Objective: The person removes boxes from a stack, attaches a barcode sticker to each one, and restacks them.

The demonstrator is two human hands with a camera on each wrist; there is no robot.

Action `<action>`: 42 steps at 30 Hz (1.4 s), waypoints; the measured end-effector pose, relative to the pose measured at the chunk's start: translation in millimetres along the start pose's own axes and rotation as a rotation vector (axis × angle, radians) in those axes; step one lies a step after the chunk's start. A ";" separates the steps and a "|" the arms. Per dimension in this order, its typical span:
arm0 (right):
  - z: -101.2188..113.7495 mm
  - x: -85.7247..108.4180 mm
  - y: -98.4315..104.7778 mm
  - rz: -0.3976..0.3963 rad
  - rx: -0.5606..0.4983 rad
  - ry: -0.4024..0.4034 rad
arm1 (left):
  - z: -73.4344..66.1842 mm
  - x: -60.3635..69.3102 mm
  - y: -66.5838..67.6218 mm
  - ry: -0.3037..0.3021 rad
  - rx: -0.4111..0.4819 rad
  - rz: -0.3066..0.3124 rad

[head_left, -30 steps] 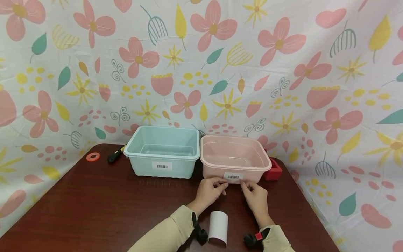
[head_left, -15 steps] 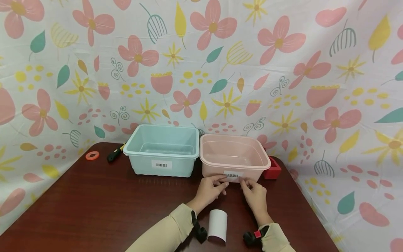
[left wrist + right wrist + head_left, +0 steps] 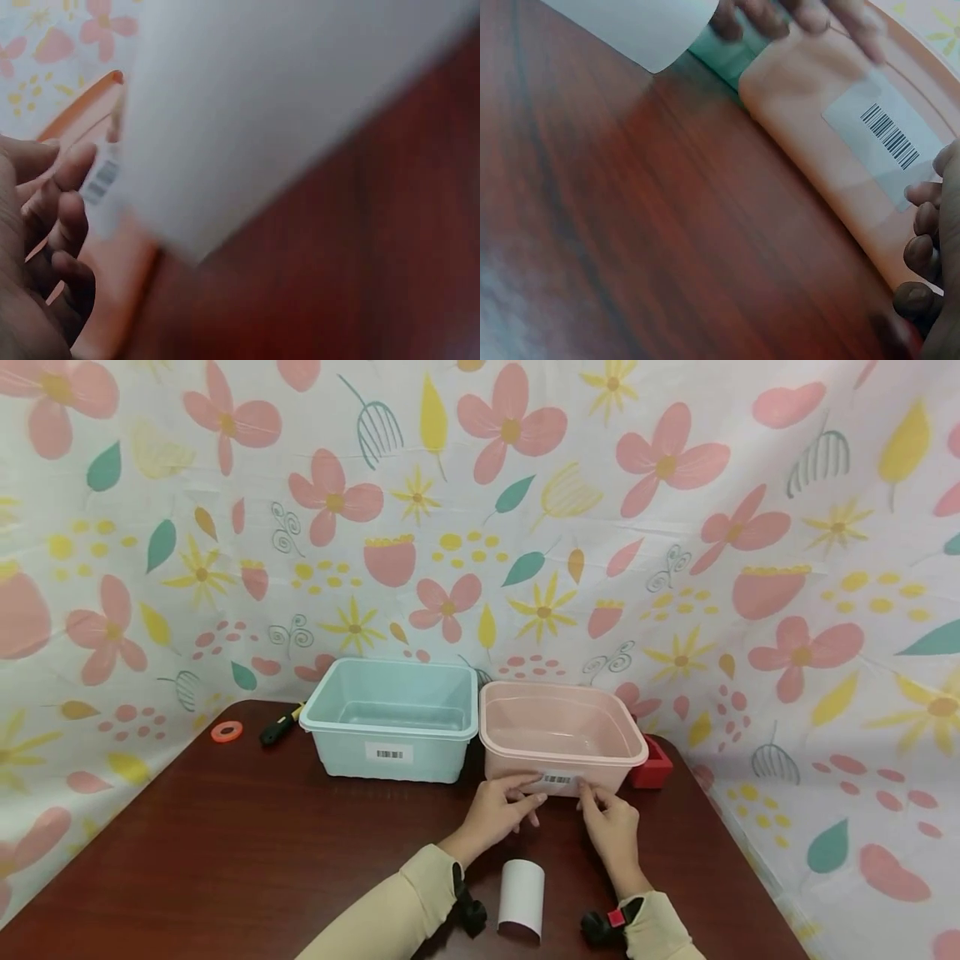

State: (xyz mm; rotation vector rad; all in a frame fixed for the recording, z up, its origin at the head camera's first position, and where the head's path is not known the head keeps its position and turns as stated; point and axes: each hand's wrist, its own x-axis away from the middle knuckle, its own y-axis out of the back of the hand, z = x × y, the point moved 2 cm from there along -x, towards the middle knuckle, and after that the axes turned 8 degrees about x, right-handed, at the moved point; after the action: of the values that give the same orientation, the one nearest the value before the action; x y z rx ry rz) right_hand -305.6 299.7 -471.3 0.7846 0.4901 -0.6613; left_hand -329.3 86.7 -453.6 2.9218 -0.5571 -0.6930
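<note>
A white barcode label (image 3: pixel 557 780) lies on the front wall of the pink plastic bin (image 3: pixel 562 755). My left hand (image 3: pixel 495 814) reaches to the label's left end, its index finger stretched along the bin wall and the thumb apart below. At the label's right end, my right hand (image 3: pixel 613 833) touches the corner with its fingertips. The right wrist view shows the label (image 3: pixel 891 135) flat against the bin, with the right hand's fingers (image 3: pixel 922 255) loosely bent beside it. In the left wrist view, white paper (image 3: pixel 225 112) covers much of the scene.
A light blue bin (image 3: pixel 390 732) with its own barcode label stands left of the pink one. Curved white paper (image 3: pixel 521 893) lies between the forearms. A red box (image 3: pixel 654 767) sits behind at right; an orange ring (image 3: pixel 227 739) and a dark-handled tool (image 3: pixel 277 730) lie at far left.
Both hands have shifted slightly upward along the label's ends, with the left index finger now higher on the bin wall. The bins and the paper stay in place.
</note>
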 end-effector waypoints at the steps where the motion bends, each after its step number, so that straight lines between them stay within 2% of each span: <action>1: -0.9 -0.1 0.5 -0.005 -0.002 -0.003 | -4.5 -0.5 3.4 -0.013 0.004 0.004; 6: -4.0 -0.7 3.5 -0.045 -0.015 0.017 | -34.8 -4.2 25.3 -0.078 -0.043 0.056; 9: -2.6 -1.3 6.6 -0.124 -0.089 0.105 | -56.7 -6.5 43.2 -0.103 -0.087 0.099; 11: 0.8 -3.3 9.7 -0.200 -0.165 0.186 | -72.8 -7.9 61.1 -0.123 -0.116 0.099; 13: 5.4 -8.3 15.0 -0.281 -0.246 0.276 | -90.2 -7.4 84.5 -0.133 -0.155 0.061; 16: 16.2 -22.6 29.9 -0.376 -0.330 0.391 | -112.2 -3.8 128.6 -0.149 -0.224 -0.028; 18: 23.8 -36.2 43.7 -0.416 -0.341 0.452 | -123.0 1.4 161.1 -0.143 -0.271 -0.098; 20: 30.0 -51.7 57.9 -0.417 -0.309 0.460 | -130.2 7.8 194.0 -0.120 -0.328 -0.177; 22: 32.6 -67.5 68.3 -0.385 -0.246 0.408 | -132.8 15.4 226.7 -0.070 -0.401 -0.263; 25: 29.0 -88.4 74.6 -0.254 -0.159 0.191 | -129.8 27.4 271.1 0.064 -0.516 -0.344; 27: 21.9 -98.4 72.7 -0.149 -0.144 0.007 | -122.7 34.2 294.6 0.175 -0.554 -0.350; 29: 13.5 -104.8 70.0 -0.080 -0.131 -0.174 | -113.5 39.7 310.9 0.288 -0.565 -0.322; 32: -0.4 -107.4 67.5 -0.044 -0.118 -0.381 | -97.4 43.5 323.7 0.409 -0.523 -0.269; 34: -8.7 -106.3 67.1 -0.025 -0.096 -0.455 | -86.4 44.5 327.0 0.446 -0.456 -0.250; 36: -15.2 -104.7 65.3 0.032 -0.093 -0.496 | -78.2 45.4 329.0 0.459 -0.389 -0.238; 38: -19.0 -102.8 62.2 0.115 -0.095 -0.501 | -72.2 46.7 330.3 0.458 -0.327 -0.234; 42: -20.0 -99.0 54.2 0.294 -0.107 -0.497 | -67.3 50.2 331.6 0.442 -0.277 -0.219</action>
State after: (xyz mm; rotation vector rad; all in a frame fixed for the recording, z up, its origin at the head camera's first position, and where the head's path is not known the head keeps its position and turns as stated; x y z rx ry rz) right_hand -339.7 378.9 -395.8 0.5494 -0.0444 -0.5260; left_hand -366.4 -240.0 -359.3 2.7596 -0.0881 -0.1097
